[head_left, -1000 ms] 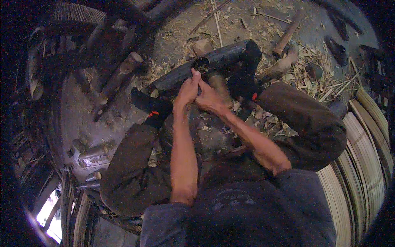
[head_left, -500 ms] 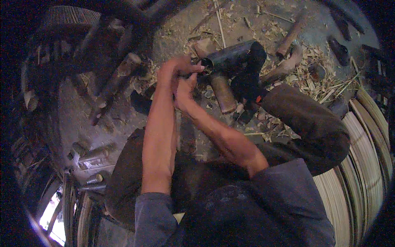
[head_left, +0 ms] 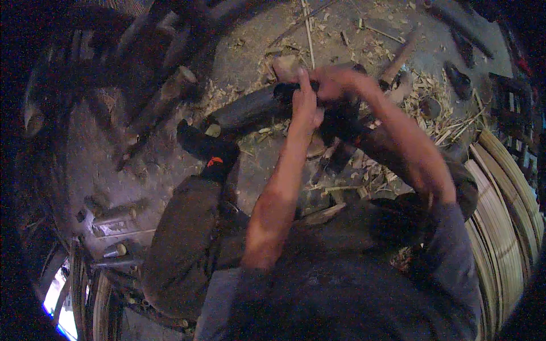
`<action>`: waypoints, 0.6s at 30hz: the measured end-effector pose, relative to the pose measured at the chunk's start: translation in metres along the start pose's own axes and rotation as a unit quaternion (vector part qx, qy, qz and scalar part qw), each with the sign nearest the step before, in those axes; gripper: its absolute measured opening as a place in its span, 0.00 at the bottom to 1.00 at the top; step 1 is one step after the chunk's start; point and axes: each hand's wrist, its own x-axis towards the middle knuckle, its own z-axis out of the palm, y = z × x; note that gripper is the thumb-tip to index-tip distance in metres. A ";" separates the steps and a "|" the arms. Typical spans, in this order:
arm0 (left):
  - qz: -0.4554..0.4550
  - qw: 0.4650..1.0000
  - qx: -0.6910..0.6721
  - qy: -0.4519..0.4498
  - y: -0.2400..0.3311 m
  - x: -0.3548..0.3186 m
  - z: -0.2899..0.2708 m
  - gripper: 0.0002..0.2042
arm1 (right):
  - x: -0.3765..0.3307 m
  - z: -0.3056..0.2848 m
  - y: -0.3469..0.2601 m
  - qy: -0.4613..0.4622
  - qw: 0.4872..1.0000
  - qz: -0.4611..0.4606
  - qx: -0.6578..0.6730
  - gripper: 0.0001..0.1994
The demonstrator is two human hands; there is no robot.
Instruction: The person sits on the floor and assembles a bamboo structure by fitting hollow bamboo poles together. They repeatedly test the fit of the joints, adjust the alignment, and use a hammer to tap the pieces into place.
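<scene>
My left hand (head_left: pixel 305 101) is closed beside a dark, rounded end (head_left: pixel 284 90), with one digit pointing away from me; what lies in its grip I cannot make out. Right against it, my right hand (head_left: pixel 336 82) is bent in at the wrist and smeared by motion, so its fingers do not read clearly. A dark, thick log-like cylinder (head_left: pixel 244 113) slants from the hands down to the left, toward my foot (head_left: pixel 199 139). A pale wood block (head_left: pixel 286 67) lies just beyond the hands.
Wood shavings (head_left: pixel 432 85) are strewn over the floor, thickest at the right. Bundled pale strips (head_left: pixel 495 221) curve along my right side. Logs (head_left: pixel 179 85) lie at the left, with short cylindrical pieces (head_left: pixel 115 250) nearer me. My bent legs (head_left: pixel 182 233) frame the work area.
Both hands have shifted right, and my right elbow has swung outward. The dark cylinder that ran to the right of the hands is mostly hidden; a dark length now shows on their left.
</scene>
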 end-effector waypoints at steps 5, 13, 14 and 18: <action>0.001 0.997 0.059 0.039 -0.007 0.026 -0.028 0.42 | -0.012 -0.003 -0.030 0.007 0.997 -0.060 0.052 0.30; -0.051 0.743 0.667 0.022 0.055 -0.036 -0.114 0.47 | -0.038 0.111 -0.133 0.224 0.879 -0.018 0.421 0.37; -0.044 0.722 0.691 0.007 0.066 -0.038 -0.115 0.46 | -0.028 0.119 -0.149 0.293 0.838 -0.020 0.460 0.37; -0.005 0.742 0.670 -0.009 0.114 -0.042 -0.107 0.34 | 0.048 0.151 -0.180 0.505 0.621 0.005 0.600 0.39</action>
